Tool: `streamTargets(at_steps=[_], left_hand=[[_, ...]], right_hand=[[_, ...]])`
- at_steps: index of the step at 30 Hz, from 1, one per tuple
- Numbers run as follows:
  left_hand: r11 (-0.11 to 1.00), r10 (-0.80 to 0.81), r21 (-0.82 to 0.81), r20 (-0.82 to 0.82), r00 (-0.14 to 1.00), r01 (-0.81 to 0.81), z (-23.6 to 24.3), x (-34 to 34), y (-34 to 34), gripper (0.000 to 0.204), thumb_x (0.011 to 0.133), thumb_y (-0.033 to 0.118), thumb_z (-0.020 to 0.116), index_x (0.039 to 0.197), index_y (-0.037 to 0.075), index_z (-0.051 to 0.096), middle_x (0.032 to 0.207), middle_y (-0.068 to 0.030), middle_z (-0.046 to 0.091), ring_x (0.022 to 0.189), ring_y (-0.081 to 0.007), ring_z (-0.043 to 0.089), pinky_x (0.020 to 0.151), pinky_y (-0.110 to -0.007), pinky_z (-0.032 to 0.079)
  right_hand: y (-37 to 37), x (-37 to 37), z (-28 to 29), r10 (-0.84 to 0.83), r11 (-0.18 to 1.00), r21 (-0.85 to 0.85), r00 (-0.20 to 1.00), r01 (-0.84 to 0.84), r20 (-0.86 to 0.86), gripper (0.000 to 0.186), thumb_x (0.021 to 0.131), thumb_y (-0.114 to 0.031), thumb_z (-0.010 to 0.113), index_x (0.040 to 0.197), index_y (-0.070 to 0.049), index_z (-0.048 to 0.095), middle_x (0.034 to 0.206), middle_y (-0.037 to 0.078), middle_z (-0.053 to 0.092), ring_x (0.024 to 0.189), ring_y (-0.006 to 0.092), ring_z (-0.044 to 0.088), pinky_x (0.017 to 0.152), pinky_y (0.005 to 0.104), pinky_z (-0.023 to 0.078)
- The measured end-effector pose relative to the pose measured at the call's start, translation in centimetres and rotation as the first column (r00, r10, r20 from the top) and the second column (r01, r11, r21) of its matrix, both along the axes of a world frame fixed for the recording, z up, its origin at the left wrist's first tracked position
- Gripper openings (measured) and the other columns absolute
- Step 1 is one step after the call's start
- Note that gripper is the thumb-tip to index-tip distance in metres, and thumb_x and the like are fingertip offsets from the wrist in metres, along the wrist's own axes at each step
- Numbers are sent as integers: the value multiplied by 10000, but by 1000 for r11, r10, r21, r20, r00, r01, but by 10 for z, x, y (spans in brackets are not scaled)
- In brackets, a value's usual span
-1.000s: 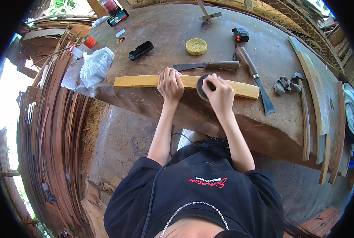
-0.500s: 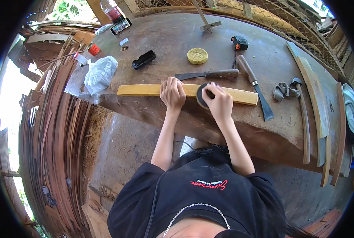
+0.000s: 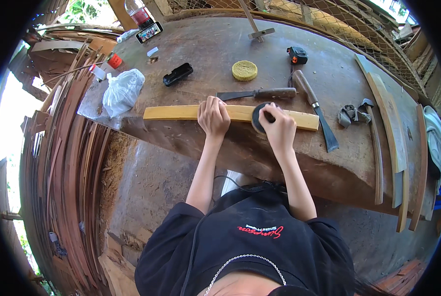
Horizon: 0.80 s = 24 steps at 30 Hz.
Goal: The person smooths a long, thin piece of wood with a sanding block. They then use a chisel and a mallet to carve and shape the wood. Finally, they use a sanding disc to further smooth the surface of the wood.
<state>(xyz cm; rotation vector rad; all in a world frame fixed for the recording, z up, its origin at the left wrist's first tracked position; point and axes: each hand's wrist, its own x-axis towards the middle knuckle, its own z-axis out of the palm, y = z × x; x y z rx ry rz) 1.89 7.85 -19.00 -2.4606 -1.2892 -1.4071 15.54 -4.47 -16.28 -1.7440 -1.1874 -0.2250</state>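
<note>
- Two hands working on one big wooden workbench (image 3: pixel 220 64) that fills the upper half of the frame, worn and brown, its front edge running down toward the lower right
- long curved wooden slats (image 3: pixel 395 143) sit along the right edge of the frame, well apart from the hands
- pale yellow wood strip (image 3: pixel 176 112) lies near the bench's front edge, mid-frame, long axis running left to right across the picture, right under both hands
- white plastic bag (image 3: pixel 123 90) sits at upper left, past the strip's left end
- chisel (image 3: pixel 315 108) and a knife (image 3: pixel 257 93) lie just above and to the right of the strip
- left hand (image 3: pixel 213 117) is curled down over the strip about mid-length, fingers closed on its far edge, pinning it
- right hand (image 3: pixel 279 129) sits nearer the strip's right end, fingers folded round a dark round disc (image 3: pixel 258 118) pressed flat on the strip
- round yellow sponge (image 3: pixel 244 70) is further up the bench
</note>
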Motion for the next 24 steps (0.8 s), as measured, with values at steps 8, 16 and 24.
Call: streamTargets(at_steps=[8, 16, 24], left_hand=[[1000, 8, -12, 15, 1000, -7, -1, -2, -4, 203, 856, 133, 452, 696, 101, 572, 779, -41, 569, 760, -258, 553, 744, -375, 424], [1000, 11, 6, 16, 1000, -12, -1, -1, 0, 214, 859, 136, 450, 688, 97, 573, 780, -43, 566, 769, -258, 555, 739, -377, 426], [1000, -17, 11, -9, 1000, 18, -1, -4, -1, 192, 840, 149, 469, 701, 71, 576, 786, -66, 543, 760, -260, 551, 739, -375, 431]], right_hand=[[-57, 74, 18, -362, 926, -123, 932, 356, -22, 170, 817, -204, 670, 847, -45, 722, 840, 154, 695, 782, 308, 686, 725, 353, 526], [-4, -9, 0, 5, 999, -33, 999, -7, -48, 98, 789, -172, 692, 843, -95, 716, 959, 142, 693, 914, 287, 675, 774, 356, 526], [-51, 71, 15, -323, 941, -130, 945, 313, -60, 160, 803, -176, 686, 884, -43, 723, 903, 158, 697, 845, 294, 690, 754, 336, 522]])
